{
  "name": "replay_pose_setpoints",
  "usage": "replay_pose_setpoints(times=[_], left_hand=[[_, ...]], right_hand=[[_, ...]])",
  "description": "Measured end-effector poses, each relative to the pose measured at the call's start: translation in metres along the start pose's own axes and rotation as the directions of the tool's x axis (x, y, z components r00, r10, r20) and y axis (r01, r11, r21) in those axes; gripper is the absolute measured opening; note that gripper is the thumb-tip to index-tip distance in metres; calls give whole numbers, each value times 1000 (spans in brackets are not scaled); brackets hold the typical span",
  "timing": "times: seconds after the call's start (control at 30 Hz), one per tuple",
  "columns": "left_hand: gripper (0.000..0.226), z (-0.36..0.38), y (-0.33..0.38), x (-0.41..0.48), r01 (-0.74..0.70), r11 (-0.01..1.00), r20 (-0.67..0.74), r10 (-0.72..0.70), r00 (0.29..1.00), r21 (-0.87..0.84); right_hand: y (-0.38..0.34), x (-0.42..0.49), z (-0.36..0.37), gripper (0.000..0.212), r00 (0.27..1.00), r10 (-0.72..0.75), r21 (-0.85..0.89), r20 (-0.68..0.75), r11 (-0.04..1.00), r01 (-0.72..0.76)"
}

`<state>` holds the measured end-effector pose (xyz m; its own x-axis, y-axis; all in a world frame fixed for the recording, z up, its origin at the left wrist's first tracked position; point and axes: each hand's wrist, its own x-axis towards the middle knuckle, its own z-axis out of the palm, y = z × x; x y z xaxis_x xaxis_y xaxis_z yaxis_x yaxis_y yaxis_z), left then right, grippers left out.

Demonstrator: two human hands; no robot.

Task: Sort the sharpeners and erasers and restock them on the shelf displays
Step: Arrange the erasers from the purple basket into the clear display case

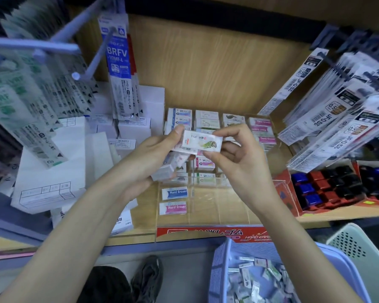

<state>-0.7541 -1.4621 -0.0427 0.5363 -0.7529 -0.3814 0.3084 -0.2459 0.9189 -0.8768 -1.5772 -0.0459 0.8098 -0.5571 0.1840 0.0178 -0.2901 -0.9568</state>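
Both left hand (155, 149) and right hand (236, 156) pinch one eraser (202, 143), stack (163, 171) beneath blurred

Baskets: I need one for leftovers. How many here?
2. Blue basket at bottom right, holding small packets; pale basket just right of it, partly cropped. Others may be off-frame.

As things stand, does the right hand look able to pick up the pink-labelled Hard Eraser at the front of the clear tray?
Probably not yet: the right hand pinches a white fish-print eraser. The pink-labelled Hard Eraser itself lies uncovered between the forearms.
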Motion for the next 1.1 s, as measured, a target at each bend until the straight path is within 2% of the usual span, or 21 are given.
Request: replay_pose_setpoints(times=[0.07, 0.17, 0.23, 0.3, 0.4, 0.5, 0.7, 0.8, 0.93, 1.0, 1.1], left_hand=[[36, -3, -3, 2, -23, 999, -87, 26, 996, 36], [27, -13, -7, 7, -127, 981, -316, 168, 934, 146], [27, -21, -6, 10, -146, 979, -431, 195, 881, 145], [27, -28, -6, 13, -134, 988, -485, 157, 860, 80], [28, -29, -4, 15, -127, 991, -508, 129, 852, 39], [27, -27, -5, 17, -145, 989, -493, 140, 859, 28], [27, -25, -3, 17, -158, 987, -462, 151, 874, 25], [27, -25, -3, 16, -165, 986, -460, 153, 875, 13], [28, -27, -3, 16, -163, 986, -461, 151, 874, 14], [28, -27, -3, 16, -160, 987, -458, 151, 876, 19], [28, -24, -4, 16, -140, 990, -432, 140, 891, 33]], right_hand=[[3, -1, 0, 32, 997, -34, -9, -66, 999, 33], [20, 4, -4, 27, 968, -100, -297, -229, 954, 28], [37, 9, -2, 24, 976, -52, -473, -212, 879, -56], [55, 13, 8, 27, 994, 12, -616, -105, 784, -74], [70, 20, 29, 32, 1000, -21, -740, 21, 672, 30], [66, 35, 40, 29, 995, -102, -811, 21, 580, 76], [63, 45, 52, 17, 985, 28, -925, 168, 349, 148], [61, 47, 50, 15, 977, 41, -934, 209, 305, 187], [59, 47, 46, 16, 968, 101, -910, 231, 373, 178], [59, 49, 47, 9, 965, 124, -924, 230, 339, 177], [64, 53, 52, 26, 973, 107, -953, 206, 249, 174]])
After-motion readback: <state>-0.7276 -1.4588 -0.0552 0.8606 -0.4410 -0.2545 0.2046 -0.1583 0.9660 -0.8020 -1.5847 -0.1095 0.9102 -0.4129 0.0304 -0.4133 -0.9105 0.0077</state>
